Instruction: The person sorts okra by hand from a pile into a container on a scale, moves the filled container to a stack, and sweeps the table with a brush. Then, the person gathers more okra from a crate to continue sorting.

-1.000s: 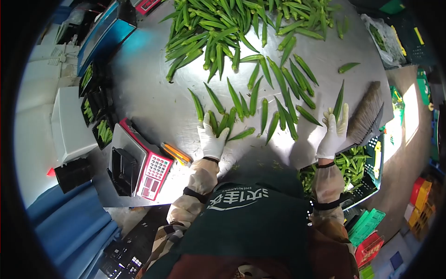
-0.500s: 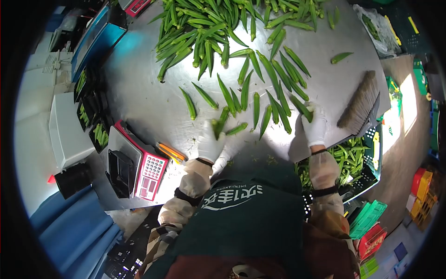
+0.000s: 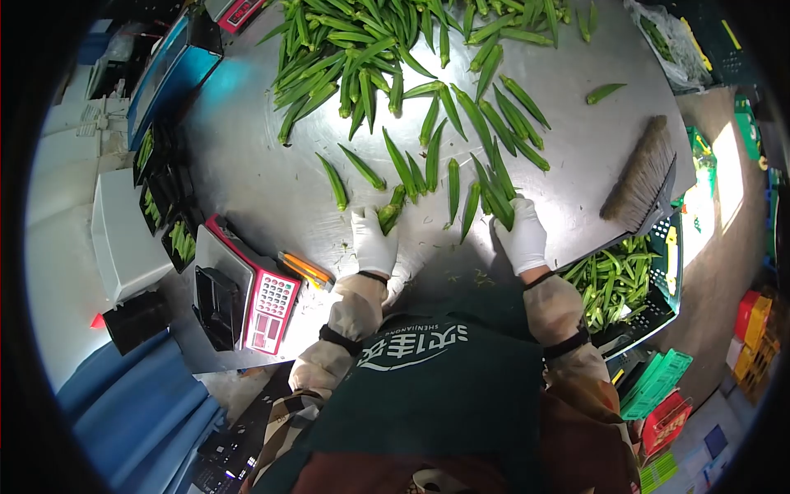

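Note:
My left hand, in a white glove, is closed around okra pods just above the steel table. To its right, my white-gloved right hand has its fingers closed at the stem end of an okra pod; other pods lie against it, and how many it grips is hidden. Several loose okra pods are spread on the metal between and beyond both hands. A large okra heap covers the far part of the table.
A red-framed scale stands at the left, an orange-handled cutter beside it. Small black trays of okra line the left edge. On the right are a brush and a dark crate holding okra.
My right hand has moved left, from the table's right side to the pods near the middle. The pod it held there is gone from that spot. My left hand has shifted slightly right.

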The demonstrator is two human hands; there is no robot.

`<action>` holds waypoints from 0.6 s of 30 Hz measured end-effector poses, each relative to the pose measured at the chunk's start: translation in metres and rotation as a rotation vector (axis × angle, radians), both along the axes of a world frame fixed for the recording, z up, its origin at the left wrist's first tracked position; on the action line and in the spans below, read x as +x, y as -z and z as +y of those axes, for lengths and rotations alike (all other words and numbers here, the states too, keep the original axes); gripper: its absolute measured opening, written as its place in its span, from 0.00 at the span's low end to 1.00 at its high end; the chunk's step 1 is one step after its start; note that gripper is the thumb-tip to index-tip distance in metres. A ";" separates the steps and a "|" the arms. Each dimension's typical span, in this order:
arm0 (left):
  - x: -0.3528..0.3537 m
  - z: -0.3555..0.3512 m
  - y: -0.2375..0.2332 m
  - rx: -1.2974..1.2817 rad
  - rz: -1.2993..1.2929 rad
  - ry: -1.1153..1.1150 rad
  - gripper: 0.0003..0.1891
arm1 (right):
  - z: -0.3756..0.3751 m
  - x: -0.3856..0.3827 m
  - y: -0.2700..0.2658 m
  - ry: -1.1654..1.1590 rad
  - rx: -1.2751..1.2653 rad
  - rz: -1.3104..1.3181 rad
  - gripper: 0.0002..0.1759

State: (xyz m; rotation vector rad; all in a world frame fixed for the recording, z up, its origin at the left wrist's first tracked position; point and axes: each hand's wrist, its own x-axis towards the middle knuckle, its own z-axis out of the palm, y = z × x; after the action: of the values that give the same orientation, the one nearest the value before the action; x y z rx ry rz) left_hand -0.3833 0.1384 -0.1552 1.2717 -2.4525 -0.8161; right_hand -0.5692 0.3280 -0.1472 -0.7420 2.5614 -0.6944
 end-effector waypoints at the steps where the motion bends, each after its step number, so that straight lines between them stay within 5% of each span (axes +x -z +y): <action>1: 0.001 -0.006 0.004 -0.035 -0.147 0.065 0.19 | -0.003 0.001 -0.004 0.022 0.039 -0.092 0.24; 4: 0.003 -0.009 -0.009 0.266 -0.247 -0.032 0.20 | 0.001 -0.013 -0.029 0.000 0.057 -0.334 0.24; 9: -0.028 -0.037 -0.031 0.197 0.123 -0.174 0.25 | 0.015 -0.041 -0.022 0.123 -0.233 -0.302 0.18; 14: -0.090 -0.059 -0.002 0.092 -0.276 -0.036 0.26 | -0.038 -0.058 0.011 0.039 -0.067 0.188 0.24; 18: -0.107 -0.063 -0.021 0.160 -0.449 0.041 0.26 | -0.062 -0.064 -0.017 0.113 0.198 -0.095 0.22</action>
State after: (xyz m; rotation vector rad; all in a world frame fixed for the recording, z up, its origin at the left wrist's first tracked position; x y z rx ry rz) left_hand -0.4905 0.0753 -0.1338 1.6169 -2.8098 -0.8236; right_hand -0.6332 0.2657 -0.1305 -0.4911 2.5530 -0.4876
